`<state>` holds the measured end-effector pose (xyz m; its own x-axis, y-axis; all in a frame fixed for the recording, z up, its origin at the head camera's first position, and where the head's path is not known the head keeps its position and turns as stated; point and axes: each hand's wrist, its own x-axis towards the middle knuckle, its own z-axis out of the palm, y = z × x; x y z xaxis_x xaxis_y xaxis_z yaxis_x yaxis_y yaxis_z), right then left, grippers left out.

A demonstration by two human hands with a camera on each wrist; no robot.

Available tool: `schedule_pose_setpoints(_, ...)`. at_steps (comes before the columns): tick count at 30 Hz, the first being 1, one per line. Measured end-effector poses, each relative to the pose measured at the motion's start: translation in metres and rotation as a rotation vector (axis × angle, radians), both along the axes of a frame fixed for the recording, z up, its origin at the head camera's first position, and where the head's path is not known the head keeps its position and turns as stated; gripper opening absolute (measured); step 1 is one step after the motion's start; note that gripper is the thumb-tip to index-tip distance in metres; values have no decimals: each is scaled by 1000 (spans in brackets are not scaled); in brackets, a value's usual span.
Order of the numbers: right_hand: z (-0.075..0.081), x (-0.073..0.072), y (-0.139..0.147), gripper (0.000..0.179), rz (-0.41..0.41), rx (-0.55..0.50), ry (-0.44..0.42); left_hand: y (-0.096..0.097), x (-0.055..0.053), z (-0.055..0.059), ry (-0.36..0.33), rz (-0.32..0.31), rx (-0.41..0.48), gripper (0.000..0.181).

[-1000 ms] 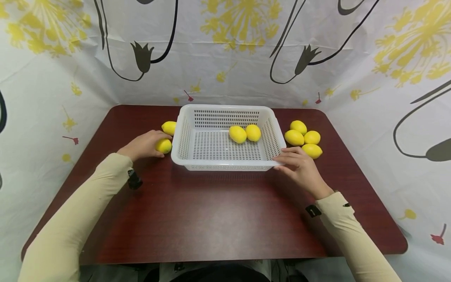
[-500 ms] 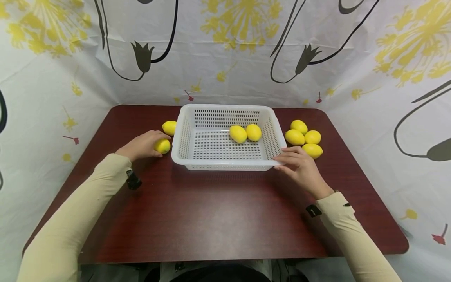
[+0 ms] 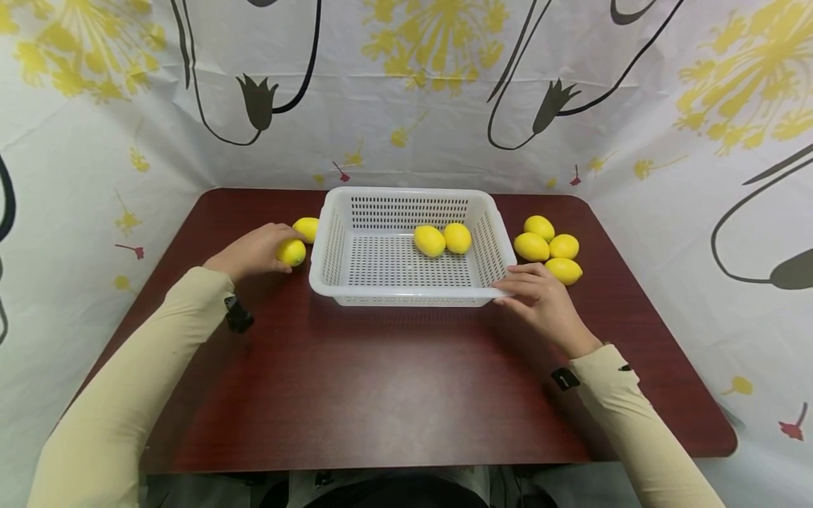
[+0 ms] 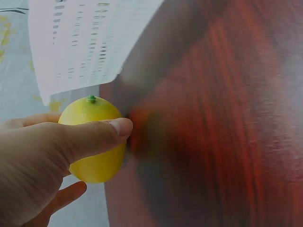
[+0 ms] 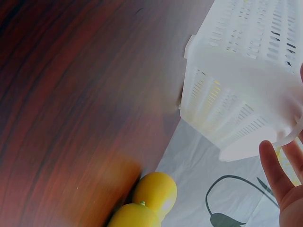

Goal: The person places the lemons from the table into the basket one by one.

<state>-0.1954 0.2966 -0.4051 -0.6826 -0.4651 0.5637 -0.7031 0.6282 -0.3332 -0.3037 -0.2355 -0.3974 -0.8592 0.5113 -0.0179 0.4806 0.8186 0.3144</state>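
Two grips in use. Left grip [image 3: 257, 250]: narrow, pinching one lemon [image 4: 97, 163], thumb across the near face, other fingers behind. Right grip [image 3: 540, 300]: also narrow, thumb and fingers on the rim of the basket [image 3: 406, 291] at the near corner.

Held lemon is within the left grip, outside the basket, just left of its wall. Green stem nub [image 4: 92, 98] points up-frame in the left wrist view, basket side; long axis runs the same way, crossing the thumb. Can't tell if it touches the bench [image 3: 381, 388].

Lemon shape: stubby oval, smooth yellow skin. Basket: white, plastic-looking, rounded rectangle, slotted walls and floor. Bench: glossy red-brown wood grain.

Second lemon [image 3: 308, 229] sits just beyond the left grip, by the basket wall. Inner pair [image 3: 429, 241] lies in the basket between the grips, nearer the right one. Four-lemon cluster [image 3: 531, 247] sits just beyond the right grip.
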Motion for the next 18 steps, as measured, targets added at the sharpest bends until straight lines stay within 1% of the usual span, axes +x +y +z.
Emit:
schedule_pose_setpoints(4, 0, 0, 0, 34, -2, 5, 0, 0, -3, 10, 20, -3, 5, 64)
schedule_pose_setpoints(7, 0, 0, -1, 41, -6, 4, 6, -1, -5, 18, 39, -10, 12, 66)
schedule_pose_setpoints(10, 0, -1, -1, 42, -9, 2, 11, -3, -8, 24, 50, -10, 12, 66)
schedule_pose_setpoints(12, 0, -1, -1, 42, -8, 2, 10, -4, -9, 27, 53, -6, 13, 67)
schedule_pose_setpoints(14, 0, -1, 0, 37, -6, 1, 5, -4, -11, 30, 54, -5, 15, 66)
schedule_pose_setpoints(16, 0, -1, 0, 33, -4, 1, 1, -5, -12, 33, 63, -10, 17, 66)
schedule_pose_setpoints(18, 0, -1, 1, 34, -3, 3, -1, -6, -12, 36, 78, -23, 17, 66)
